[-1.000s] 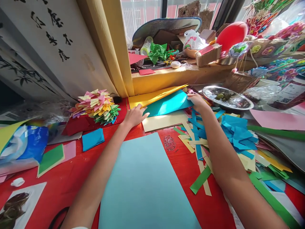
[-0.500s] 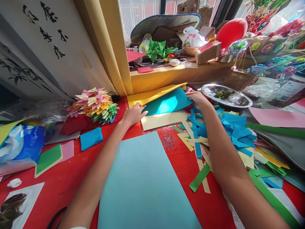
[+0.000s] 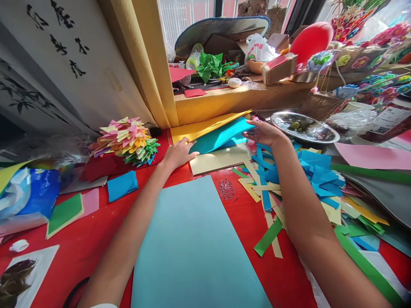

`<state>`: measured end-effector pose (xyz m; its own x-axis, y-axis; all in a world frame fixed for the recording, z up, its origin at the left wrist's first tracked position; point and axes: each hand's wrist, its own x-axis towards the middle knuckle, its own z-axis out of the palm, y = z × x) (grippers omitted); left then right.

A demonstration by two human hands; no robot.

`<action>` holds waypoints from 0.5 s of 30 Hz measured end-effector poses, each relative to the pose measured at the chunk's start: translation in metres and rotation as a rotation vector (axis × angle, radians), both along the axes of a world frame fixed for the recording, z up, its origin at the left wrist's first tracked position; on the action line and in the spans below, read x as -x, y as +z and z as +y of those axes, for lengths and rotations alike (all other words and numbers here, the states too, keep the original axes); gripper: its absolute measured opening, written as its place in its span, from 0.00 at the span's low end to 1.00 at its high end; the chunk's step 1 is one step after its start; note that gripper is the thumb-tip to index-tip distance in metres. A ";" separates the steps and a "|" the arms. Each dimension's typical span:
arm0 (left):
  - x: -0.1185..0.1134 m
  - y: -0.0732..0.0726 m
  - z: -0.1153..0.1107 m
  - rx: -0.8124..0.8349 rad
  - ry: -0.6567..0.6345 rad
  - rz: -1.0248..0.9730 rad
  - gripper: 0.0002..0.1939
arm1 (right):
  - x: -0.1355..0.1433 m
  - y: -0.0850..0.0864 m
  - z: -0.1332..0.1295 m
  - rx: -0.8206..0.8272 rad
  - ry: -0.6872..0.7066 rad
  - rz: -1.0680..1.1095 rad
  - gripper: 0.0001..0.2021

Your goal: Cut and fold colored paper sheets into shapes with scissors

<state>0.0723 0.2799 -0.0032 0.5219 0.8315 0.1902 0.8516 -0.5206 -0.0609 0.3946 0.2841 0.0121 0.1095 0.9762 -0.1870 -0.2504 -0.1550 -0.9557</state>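
My right hand (image 3: 265,133) pinches the right edge of a bright blue paper sheet (image 3: 216,134) at the back of the table. That edge is raised, and another blue sheet (image 3: 237,140) shows under it. At the left end of the same sheet, my left hand (image 3: 180,153) is closed, thumb on the blue and fingers against the yellow paper (image 3: 205,126). The yellow paper tilts up behind the blue. Cream paper (image 3: 220,160) lies beneath them. A large pale blue sheet (image 3: 195,244) lies flat between my forearms.
Cut paper strips (image 3: 268,235) and blue pieces (image 3: 321,171) are scattered at right, by a steel dish (image 3: 316,132). A folded-paper piece (image 3: 128,139), a folded blue paper (image 3: 122,186) and a blue plastic pack (image 3: 38,192) sit left. The cluttered windowsill (image 3: 224,98) bounds the back.
My right hand has drawn slightly left, lifting and bending the blue sheet's right edge. A second blue sheet now shows below it. My left hand stays nearly in place.
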 end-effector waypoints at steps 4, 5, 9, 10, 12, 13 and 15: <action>0.000 0.001 -0.002 -0.019 -0.019 0.027 0.31 | 0.008 0.009 -0.005 -0.084 0.091 0.091 0.03; 0.000 0.001 -0.002 -0.025 -0.022 0.032 0.30 | 0.008 0.011 -0.006 -0.112 0.109 0.098 0.03; -0.001 0.000 -0.002 -0.035 -0.006 0.038 0.26 | 0.008 0.013 -0.007 -0.129 0.092 0.027 0.05; -0.001 -0.001 -0.003 -0.037 -0.001 0.034 0.27 | 0.008 0.013 -0.006 -0.114 0.074 0.004 0.05; -0.003 -0.003 -0.003 -0.045 0.000 0.023 0.28 | 0.009 0.012 -0.004 -0.073 0.049 -0.043 0.06; -0.004 -0.004 -0.003 -0.052 -0.001 0.020 0.29 | 0.010 0.011 -0.003 -0.051 0.044 -0.074 0.05; -0.005 -0.006 -0.004 -0.069 -0.001 0.019 0.28 | 0.011 0.008 0.000 -0.025 0.032 -0.149 0.06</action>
<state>0.0773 0.2761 -0.0090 0.5270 0.8161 0.2374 0.8493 -0.5157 -0.1127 0.3836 0.2840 0.0197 0.1028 0.9838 -0.1471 -0.1008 -0.1368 -0.9854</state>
